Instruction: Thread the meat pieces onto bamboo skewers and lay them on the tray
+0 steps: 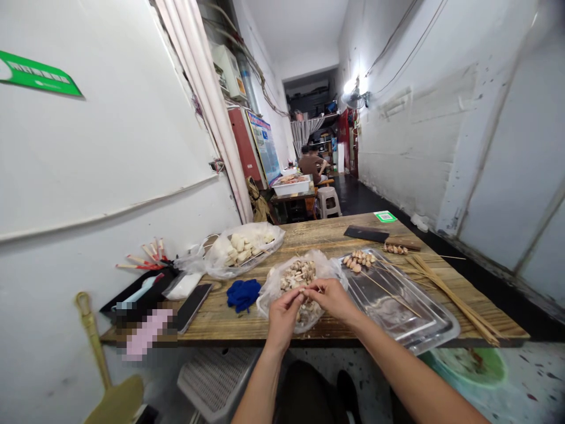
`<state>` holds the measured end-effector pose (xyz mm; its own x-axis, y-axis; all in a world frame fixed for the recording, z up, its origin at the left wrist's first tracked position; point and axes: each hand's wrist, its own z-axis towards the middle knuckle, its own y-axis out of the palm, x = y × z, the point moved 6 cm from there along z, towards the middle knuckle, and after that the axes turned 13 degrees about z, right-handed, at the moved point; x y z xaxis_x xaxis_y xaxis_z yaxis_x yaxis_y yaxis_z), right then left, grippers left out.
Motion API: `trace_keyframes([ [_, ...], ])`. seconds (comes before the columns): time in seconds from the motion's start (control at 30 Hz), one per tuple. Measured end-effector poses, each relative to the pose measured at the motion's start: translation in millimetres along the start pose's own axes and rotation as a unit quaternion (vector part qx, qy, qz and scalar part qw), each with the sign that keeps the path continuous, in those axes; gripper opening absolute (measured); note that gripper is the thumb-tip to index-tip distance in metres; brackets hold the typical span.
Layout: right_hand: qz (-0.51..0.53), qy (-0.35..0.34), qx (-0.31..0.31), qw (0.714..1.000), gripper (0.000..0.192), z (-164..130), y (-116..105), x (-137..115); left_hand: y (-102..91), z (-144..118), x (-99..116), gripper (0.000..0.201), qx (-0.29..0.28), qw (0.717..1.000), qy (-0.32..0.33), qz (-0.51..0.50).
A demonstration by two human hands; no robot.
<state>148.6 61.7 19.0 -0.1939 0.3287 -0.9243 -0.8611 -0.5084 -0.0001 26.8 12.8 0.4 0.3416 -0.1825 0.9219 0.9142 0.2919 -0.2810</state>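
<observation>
Over an open clear plastic bag, my left hand and my right hand meet fingertip to fingertip. Both pinch one small pale piece, apparently a garlic clove, mostly covered by the fingers. More garlic cloves and loose skins fill the bag below. To the right, a clear plastic tray carries skewered garlic cloves at its far left corner, their sticks slanting across it. Bundled bamboo skewers lie along the tray's right side, with another garlic skewer beyond it.
A cleaver lies toward the table's far edge. Left of my hands are a blue cloth or glove, a bag of white chunks, a phone and a black box. Farther back, a person sits near a stool.
</observation>
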Motion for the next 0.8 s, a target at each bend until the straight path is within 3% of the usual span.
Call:
trace_keyframes([
  [0.13, 0.029, 0.055, -0.008, 0.998, 0.029, 1.0, -2.2, 10.2, -1.1, 0.1, 5.1, 0.028, -0.013, 0.999, 0.022, 0.044],
  [0.27, 0.089, 0.062, -0.010, 0.994, 0.026, 1.6, -1.7, 6.8, 0.6, 1.2, 12.5, 0.027, -0.024, 0.997, 0.046, 0.058],
  [0.37, 0.134, 0.107, -0.002, 0.985, 0.026, 0.0, -1.4, 10.9, -0.5, 2.6, 15.7, 0.025, -0.022, 0.995, 0.059, 0.078],
  [0.53, 0.199, 0.169, -0.016, 0.965, 0.026, -5.4, 2.0, 21.0, -1.4, 4.6, 8.2, 0.026, -0.025, 0.997, 0.029, 0.067],
  [0.7, 0.158, 0.156, -0.002, 0.975, 0.024, -5.2, 1.3, 20.3, 2.9, 5.6, -0.4, 0.028, -0.033, 0.998, -0.004, 0.047],
  [0.8, 0.128, 0.151, 0.010, 0.980, 0.023, -3.9, 0.0, 20.5, 3.6, 5.7, 0.2, 0.028, -0.021, 0.997, 0.009, 0.068],
])
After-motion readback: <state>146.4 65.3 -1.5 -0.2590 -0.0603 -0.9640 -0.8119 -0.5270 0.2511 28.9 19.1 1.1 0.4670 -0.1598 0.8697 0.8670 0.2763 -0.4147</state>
